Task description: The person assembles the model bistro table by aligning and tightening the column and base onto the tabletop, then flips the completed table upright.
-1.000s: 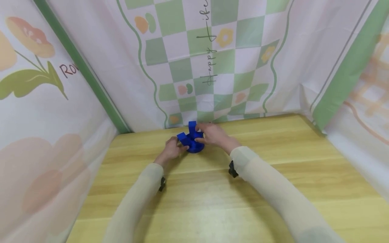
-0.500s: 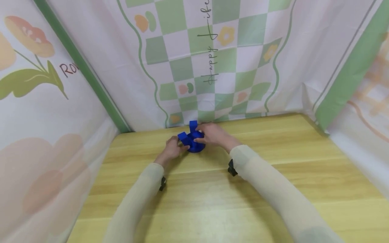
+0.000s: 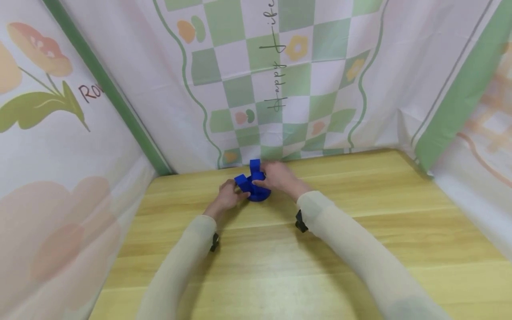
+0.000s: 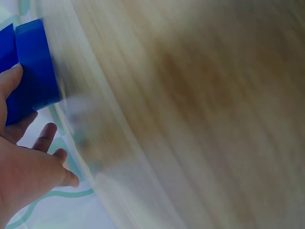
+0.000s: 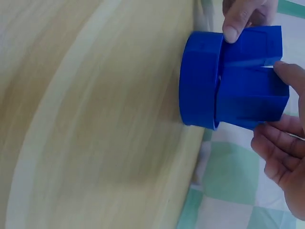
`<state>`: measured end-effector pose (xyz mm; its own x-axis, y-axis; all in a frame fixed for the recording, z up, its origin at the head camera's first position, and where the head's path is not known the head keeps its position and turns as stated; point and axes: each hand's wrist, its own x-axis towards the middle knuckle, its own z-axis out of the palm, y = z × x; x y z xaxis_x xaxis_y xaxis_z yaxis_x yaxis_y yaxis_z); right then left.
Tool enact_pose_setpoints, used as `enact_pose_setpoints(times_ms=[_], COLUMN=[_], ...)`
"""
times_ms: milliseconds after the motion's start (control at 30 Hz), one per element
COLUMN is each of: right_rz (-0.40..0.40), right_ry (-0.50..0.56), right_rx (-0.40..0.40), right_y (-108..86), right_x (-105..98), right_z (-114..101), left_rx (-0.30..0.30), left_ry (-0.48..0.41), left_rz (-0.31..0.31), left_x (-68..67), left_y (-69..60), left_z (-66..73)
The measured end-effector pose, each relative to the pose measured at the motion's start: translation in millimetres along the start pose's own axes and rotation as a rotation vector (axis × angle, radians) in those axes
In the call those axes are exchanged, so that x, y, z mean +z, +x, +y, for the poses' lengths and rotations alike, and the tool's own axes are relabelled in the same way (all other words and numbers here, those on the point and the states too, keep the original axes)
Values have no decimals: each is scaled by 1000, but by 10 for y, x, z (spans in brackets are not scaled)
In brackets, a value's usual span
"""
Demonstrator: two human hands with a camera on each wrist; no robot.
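Near the table's back edge stands a blue round base with several blue blocks rising from it. My left hand holds its left side, beside a leaning blue block; another upright block stands at the back. In the left wrist view, my left thumb lies on the blue piece, other fingers spread below the base. My right hand pinches a squared blue block between thumb and fingers, with its inner end against the round base. How the block seats there is hidden.
The wooden table stretches toward me. A patterned cloth curtain hangs right behind the blue piece, and a flowered cloth closes off the left side. More cloth hangs at the right.
My right hand has shifted slightly left, and the blue block in its fingers now sits a bit more toward the base's middle. The left hand has stayed nearly still.
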<state>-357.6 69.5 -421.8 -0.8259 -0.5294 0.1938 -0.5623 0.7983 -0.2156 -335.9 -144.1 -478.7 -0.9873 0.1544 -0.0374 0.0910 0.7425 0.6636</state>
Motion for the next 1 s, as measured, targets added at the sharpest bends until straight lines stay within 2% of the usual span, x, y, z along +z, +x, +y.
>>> enact_pose_setpoints(times_ms=[100,200,400,500,767,900,1000], right_rz=[14,43,64,40,34,-10,-4], right_ry=[47,49,-59,-51,41,47,24], right_rx=[-3,-17,-49,-48,111,64,14], right_y=[6,-1,-41,-43,-43,-78,-100], right_x=[33,53,64,56,6,-10,-13], right_z=[-3,8,53,75,137,155,185], left_rx=[6,10,-4,-5,7,6,3], left_ry=[-3,-10,-2,4,9,15,11], left_rz=[4,10,1,-2,14,16,16], left_x=[-1,1,12,14,15,21,17], left_y=[-7,-7,0,-3,6,5,2], left_z=[1,3,-4,-10,-2,-5,4])
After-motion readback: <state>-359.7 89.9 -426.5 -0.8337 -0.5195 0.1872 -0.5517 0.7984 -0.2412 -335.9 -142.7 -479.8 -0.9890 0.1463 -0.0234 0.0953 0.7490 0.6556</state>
